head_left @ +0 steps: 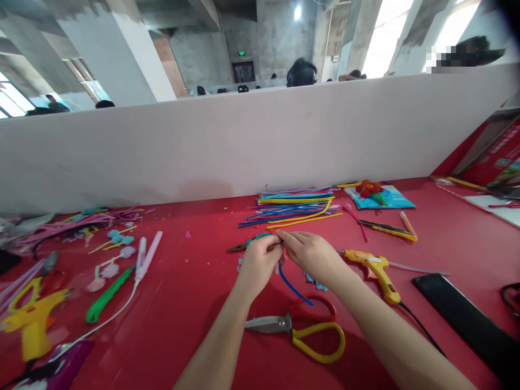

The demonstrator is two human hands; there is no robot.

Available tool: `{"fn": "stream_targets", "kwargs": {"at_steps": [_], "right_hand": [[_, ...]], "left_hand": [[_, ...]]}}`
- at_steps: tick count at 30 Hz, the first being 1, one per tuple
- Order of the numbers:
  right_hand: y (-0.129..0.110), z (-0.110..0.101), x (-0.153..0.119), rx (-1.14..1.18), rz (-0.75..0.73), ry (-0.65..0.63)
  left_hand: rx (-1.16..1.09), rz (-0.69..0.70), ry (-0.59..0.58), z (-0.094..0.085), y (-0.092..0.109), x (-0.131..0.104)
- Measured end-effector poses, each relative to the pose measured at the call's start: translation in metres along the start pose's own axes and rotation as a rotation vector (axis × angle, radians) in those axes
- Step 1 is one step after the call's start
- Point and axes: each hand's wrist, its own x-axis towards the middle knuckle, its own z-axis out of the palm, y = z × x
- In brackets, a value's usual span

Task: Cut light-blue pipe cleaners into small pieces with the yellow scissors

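Observation:
My left hand (264, 255) and my right hand (307, 253) meet over the middle of the red table, fingers pinched together. A blue pipe cleaner (293, 286) hangs down from between them, its free end pointing to the lower right; the rest is hidden by the fingers. Both hands are closed on it. Right below lies a pair of scissors (300, 330) with one red and one yellow handle, its blades to the left. Partly behind my left hand, pliers (239, 247) with teal handles rest on the table. Small light-blue pieces (316, 280) lie under my right hand.
A bundle of coloured pipe cleaners (294, 208) lies behind my hands. To the right are a yellow glue gun (376, 271), a utility knife (385, 228) and a black case (463, 314). Another glue gun (38, 322) and a green-handled tool (109, 295) lie left. A white partition (203, 146) closes the back.

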Motion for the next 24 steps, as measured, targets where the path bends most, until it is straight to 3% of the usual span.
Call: {"fn": "stream_targets", "kwargs": {"at_steps": [8,19,24], "right_hand": [[0.001,0.016,-0.002,-0.008,-0.051,0.024],[-0.011,0.023,0.000,-0.019,0.032,0.004],[0.000,0.008,0.002,0.270,0.151,0.030]], "left_hand": [[0.041,-0.072,0.027,0.000,-0.003,0.001],[0.012,-0.095,0.044,0.000,-0.005,0.006],[-0.130,-0.096,0.009,-0.007,-0.005,0.004]]}}
